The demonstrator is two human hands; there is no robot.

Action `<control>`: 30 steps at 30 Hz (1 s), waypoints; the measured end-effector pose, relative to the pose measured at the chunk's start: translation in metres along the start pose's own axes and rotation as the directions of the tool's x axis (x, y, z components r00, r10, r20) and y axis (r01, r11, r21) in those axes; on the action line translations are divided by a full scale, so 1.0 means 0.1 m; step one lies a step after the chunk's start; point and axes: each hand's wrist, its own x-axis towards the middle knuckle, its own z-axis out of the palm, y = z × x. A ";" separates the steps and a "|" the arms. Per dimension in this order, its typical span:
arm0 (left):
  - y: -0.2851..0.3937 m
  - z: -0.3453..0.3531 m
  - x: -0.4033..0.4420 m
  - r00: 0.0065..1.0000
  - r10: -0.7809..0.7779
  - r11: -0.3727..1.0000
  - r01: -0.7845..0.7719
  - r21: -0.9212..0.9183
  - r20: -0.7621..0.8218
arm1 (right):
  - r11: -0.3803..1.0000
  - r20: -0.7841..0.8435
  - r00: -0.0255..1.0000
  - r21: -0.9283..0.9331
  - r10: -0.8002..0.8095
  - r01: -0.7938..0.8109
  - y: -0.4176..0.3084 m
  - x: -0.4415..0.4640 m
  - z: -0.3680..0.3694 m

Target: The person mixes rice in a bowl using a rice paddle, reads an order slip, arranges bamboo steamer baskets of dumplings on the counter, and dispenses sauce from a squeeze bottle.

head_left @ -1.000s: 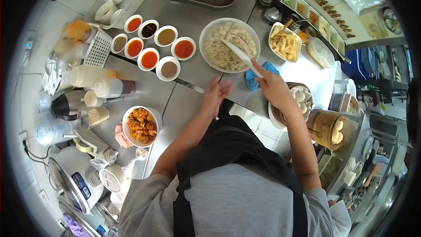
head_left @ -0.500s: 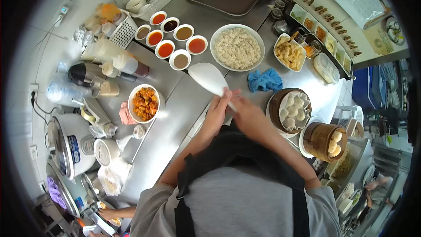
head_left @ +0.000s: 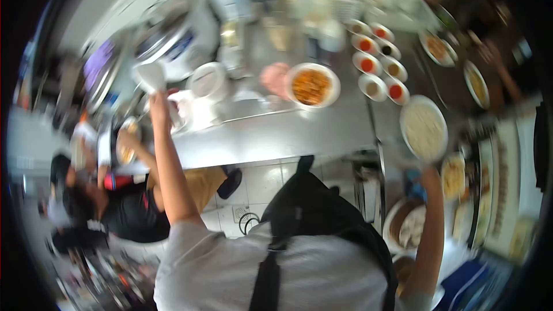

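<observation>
White paddle [head_left: 151, 76] raised in your left hand [head_left: 159, 106]; white bowl [head_left: 404, 127] of rice [head_left: 425, 131] near your right hand [head_left: 429, 178].
Your paddle's broad blade points up and away from you, slightly blurred; your round bowl sits upright on the worktop [head_left: 259, 139], pale rice spread across it, well apart from the paddle.

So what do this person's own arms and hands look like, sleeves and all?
The left hand and right hand look bare, though blur hides any fine markings. The forearms are bare too, below short, light grey sleeves. A black apron is worn over the matching shirt.
</observation>
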 end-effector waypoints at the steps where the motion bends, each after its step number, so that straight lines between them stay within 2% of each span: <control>1: -0.15 -0.33 0.29 0.999 -0.042 0.998 0.041 0.054 0.008 | 0.991 0.140 0.985 -0.099 0.103 -0.090 0.34 0.20 0.17; 2: -0.13 -0.54 0.44 0.996 -0.090 0.986 0.093 0.136 -0.023 | 0.953 0.031 0.986 -0.264 0.165 -0.151 0.58 0.21 0.25; 3: -0.11 -0.71 0.62 0.990 -0.135 0.968 0.139 0.210 -0.035 | 0.952 0.082 0.970 -0.227 0.228 -0.205 0.46 0.22 0.03; 4: -0.15 -0.86 0.79 0.987 -0.161 0.969 0.162 0.184 -0.025 | 0.938 0.001 0.976 -0.276 0.219 -0.210 0.62 0.25 0.10; 5: -0.22 -1.01 0.99 0.983 -0.183 0.971 0.181 0.159 -0.002 | 0.928 0.001 0.954 -0.232 0.299 -0.290 0.64 0.26 0.05; 6: -0.28 -1.14 1.24 0.953 -0.304 0.933 0.300 0.197 -0.009 | 0.908 0.010 0.923 -0.185 0.384 -0.376 0.63 0.26 -0.01; 9: -0.52 -1.45 1.71 0.879 -0.471 0.808 0.464 0.363 -0.075 | 0.838 0.028 0.842 -0.122 0.539 -0.532 0.79 0.34 0.03; 10: -0.60 -1.58 1.81 0.878 -0.474 0.710 0.422 0.563 -0.061 | 0.917 0.021 0.948 -0.264 0.316 -0.300 1.11 0.42 0.18; 12: -0.83 -1.79 2.01 0.890 -0.455 0.530 0.271 0.803 0.000 | 0.850 0.041 0.902 -0.356 0.429 -0.388 1.19 0.42 0.20; 13: -0.91 -1.84 2.08 0.905 -0.424 0.478 0.192 0.857 0.034 | 0.811 0.051 0.874 -0.403 0.483 -0.425 1.24 0.44 0.22; 15: -0.99 -1.94 2.26 0.940 -0.333 0.413 0.077 0.908 0.072 | 0.795 -0.093 0.927 -0.488 0.363 -0.360 1.41 0.52 0.26; 16: -0.95 -1.98 2.35 0.962 -0.266 0.399 0.053 0.915 0.060 | 0.812 -0.309 0.916 -0.444 0.257 -0.378 1.10 0.38 0.05; 17: -0.88 -2.04 2.43 0.984 -0.176 0.405 0.054 0.913 0.020 | 0.744 -0.452 0.607 0.242 0.654 -0.622 0.74 0.33 -0.22; 18: -0.61 -1.92 2.45 0.998 -0.054 0.463 0.047 0.885 -0.024 | 0.730 -0.480 0.564 0.303 0.672 -0.612 0.84 0.40 -0.18; 19: -0.34 -1.73 2.45 0.995 0.081 0.577 0.000 0.817 -0.057 | 0.680 -0.380 0.575 0.261 0.725 -0.685 0.64 0.45 -0.46; 20: 0.09 -1.33 2.21 0.969 0.232 0.738 -0.121 0.664 -0.081 | 0.613 -0.326 0.520 0.367 0.789 -0.700 0.79 0.54 -0.41; 21: 0.57 -0.81 1.80 0.928 0.365 0.844 -0.295 0.448 -0.077 | 0.590 -0.338 0.484 0.486 0.807 -0.644 0.56 0.53 -0.67; 23: 1.53 0.55 0.63 0.766 0.643 0.761 -0.640 0.109 0.009 | 0.640 -0.423 0.481 0.496 0.768 -0.587 0.68 0.67 -0.68; 24: 1.75 1.10 0.20 0.627 0.750 0.644 -0.765 -0.015 0.211 | 0.700 -0.437 0.550 0.511 0.711 -0.499 0.80 0.82 -0.65; 25: 1.96 1.68 -0.28 0.423 0.740 0.548 -0.830 -0.103 0.523 | 0.752 -0.455 0.615 0.524 0.644 -0.401 0.94 0.99 -0.59; 26: 2.16 2.27 -0.76 0.161 0.626 0.508 -0.827 -0.242 0.763 | 0.793 -0.477 0.668 0.531 0.571 -0.299 1.03 1.09 -0.56; 28: 2.13 3.33 -1.47 -0.118 0.526 0.541 -0.718 -0.439 0.842 | 0.789 -0.211 0.849 0.525 0.484 -0.319 0.91 1.28 -0.84; 29: 2.12 3.86 -1.82 -0.254 0.457 0.585 -0.636 -0.503 0.852 | 0.763 -0.209 0.883 0.609 0.419 -0.218 0.92 1.47 -0.78; 30: 2.12 4.31 -2.12 -0.256 0.387 0.654 -0.601 -0.459 0.886 | 0.715 -0.214 0.910 0.689 0.354 -0.117 0.92 1.65 -0.69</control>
